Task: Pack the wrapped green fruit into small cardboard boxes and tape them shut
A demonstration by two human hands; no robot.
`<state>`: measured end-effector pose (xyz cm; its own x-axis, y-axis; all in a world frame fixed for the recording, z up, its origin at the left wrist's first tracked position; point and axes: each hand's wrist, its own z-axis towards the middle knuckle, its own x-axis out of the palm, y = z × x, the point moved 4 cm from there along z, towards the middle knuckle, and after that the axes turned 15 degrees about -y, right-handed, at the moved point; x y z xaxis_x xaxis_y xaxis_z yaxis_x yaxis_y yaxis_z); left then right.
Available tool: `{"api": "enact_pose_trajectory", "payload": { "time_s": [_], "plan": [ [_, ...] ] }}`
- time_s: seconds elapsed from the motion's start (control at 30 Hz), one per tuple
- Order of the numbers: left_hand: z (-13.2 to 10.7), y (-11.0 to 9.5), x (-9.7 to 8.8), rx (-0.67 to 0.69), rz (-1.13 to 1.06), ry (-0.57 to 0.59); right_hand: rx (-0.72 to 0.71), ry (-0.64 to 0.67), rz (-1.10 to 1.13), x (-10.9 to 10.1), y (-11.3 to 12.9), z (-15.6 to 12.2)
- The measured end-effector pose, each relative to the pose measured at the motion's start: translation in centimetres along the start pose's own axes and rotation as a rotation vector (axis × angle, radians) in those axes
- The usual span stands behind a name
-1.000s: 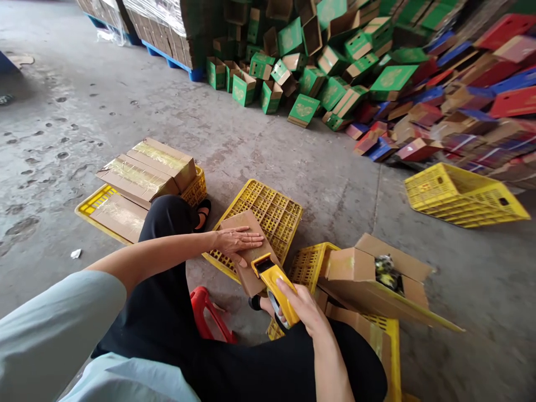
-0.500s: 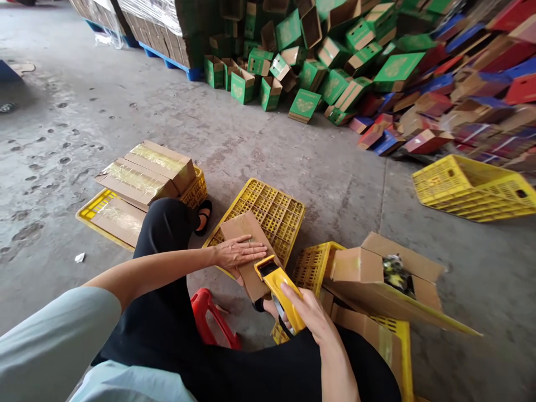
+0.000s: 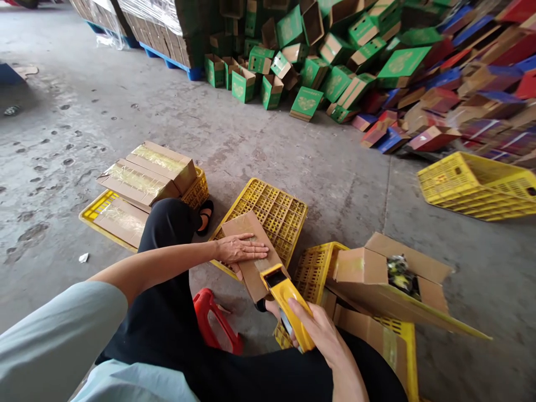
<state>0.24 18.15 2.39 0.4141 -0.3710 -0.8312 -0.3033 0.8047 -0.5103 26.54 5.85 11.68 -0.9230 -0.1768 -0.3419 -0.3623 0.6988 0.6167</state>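
Note:
A brown cardboard box (image 3: 242,224) lies slantwise on an upturned yellow plastic crate (image 3: 274,204). My left hand (image 3: 240,249) rests flat on the box's top, fingers stretched out and the thumb down by its near side. In my right hand (image 3: 312,324) is a yellow tape dispenser (image 3: 293,298), gripped by its body. The dispenser's front end is at the box's near right edge; whether tape runs from it to the box I cannot tell. Part of the tape roll shows beneath my fingers.
Taped boxes (image 3: 146,173) sit on yellow crates at the left. An open box (image 3: 355,273) with dark packets inside stands at the right. A red stool (image 3: 213,321) is below. Green boxes (image 3: 307,103) and red-blue boxes (image 3: 433,138) are heaped behind, near another yellow crate (image 3: 473,187).
My right hand has drawn the tape dispenser slightly down and to the right, towards the box's near edge. My left hand stays flat on the box.

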Motion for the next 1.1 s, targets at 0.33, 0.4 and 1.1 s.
{"api": "enact_pose_trajectory", "payload": {
  "time_s": [0.33,0.4,1.1],
  "plan": [
    [-0.3,0.1,-0.6,-0.082,0.107,-0.130,-0.073,0.010,-0.015,-0.4,0.5,-0.5],
    [-1.1,1.7,-2.0,-0.322,0.180,-0.265,-0.070,-0.002,-0.022,-0.4,0.5,-0.4],
    [6.3,2.7,-3.5,-0.411,0.069,-0.286,0.016,-0.091,0.002,0.4,1.0,0.1]
  ]
}}
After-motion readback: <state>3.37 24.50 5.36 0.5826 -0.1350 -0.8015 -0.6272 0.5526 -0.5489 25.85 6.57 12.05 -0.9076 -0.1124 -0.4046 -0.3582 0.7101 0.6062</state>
